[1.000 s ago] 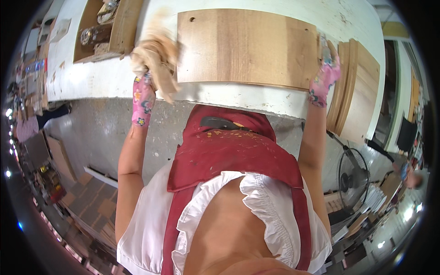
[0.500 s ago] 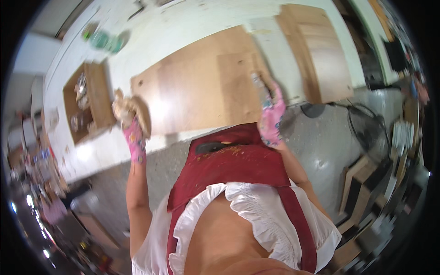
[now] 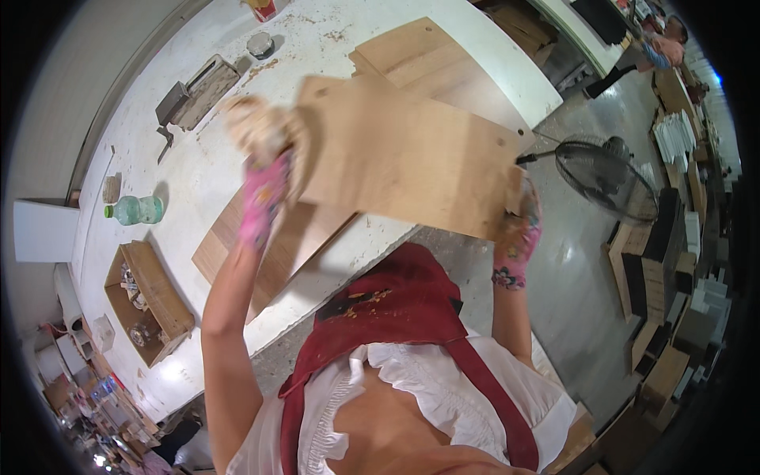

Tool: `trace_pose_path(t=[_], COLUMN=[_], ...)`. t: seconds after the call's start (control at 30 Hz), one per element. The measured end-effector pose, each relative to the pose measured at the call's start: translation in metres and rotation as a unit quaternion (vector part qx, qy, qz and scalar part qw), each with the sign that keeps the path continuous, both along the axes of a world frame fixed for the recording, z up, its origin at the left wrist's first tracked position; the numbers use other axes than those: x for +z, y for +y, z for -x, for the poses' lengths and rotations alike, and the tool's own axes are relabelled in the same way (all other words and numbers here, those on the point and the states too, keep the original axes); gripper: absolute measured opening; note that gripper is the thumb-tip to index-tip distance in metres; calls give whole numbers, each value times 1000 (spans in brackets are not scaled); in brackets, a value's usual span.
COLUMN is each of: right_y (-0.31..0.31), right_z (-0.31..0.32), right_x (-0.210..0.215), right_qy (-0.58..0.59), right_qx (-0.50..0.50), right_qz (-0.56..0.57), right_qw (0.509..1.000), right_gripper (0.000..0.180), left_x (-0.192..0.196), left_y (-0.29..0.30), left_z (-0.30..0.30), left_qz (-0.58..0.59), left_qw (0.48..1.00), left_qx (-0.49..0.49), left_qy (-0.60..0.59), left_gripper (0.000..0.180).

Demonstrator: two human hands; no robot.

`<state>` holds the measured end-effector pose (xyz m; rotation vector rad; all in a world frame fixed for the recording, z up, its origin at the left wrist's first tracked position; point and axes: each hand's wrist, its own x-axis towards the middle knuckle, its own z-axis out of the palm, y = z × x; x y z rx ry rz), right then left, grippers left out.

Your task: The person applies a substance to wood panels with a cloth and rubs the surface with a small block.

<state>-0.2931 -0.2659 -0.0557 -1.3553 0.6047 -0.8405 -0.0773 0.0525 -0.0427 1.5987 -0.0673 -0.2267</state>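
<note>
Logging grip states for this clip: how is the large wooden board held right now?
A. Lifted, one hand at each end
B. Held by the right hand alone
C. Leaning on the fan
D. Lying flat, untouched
A: the wooden board is raised above the white table, with the left hand gripping one end and the right hand the other.

The large flat wooden board [image 3: 404, 158] is light tan with faint straight grain. The left hand [image 3: 265, 198] wears a pink glove with a pale pattern and grips a beige cloth [image 3: 257, 127]; the right hand [image 3: 518, 229] wears a matching pink glove with a dark floral cuff. The desk [image 3: 190, 158] is white, flecked with brown. The small plastic bottle [image 3: 134, 210] is pale green. The apron [image 3: 396, 309] is dark red over a white blouse.
</note>
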Motion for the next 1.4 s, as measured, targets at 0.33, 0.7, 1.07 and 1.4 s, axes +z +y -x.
trace_pose_path(t=[0.33,0.7,1.07,1.4], right_y=[-70,-45,-56,81], right_z=[1,-25,-13,-121], right_x=[-69,-39,-33,11], right_qy=[-61,181,55,-99], right_qx=[-140,-67,-45,398], right_qz=[-116,33,129,-557], right_qw=[981,981,989,722], right_gripper=[46,46,48,48], left_x=[-112,-68,-47,-32], left_y=[-225,-240,-124,108], left_z=[-43,-66,85,127], left_qz=[203,-21,224,-370], left_qw=[947,868,896,872], left_qx=[-210,-288,-383,10], left_qy=[-134,-403,-18,-320], left_gripper=[42,54,43,65])
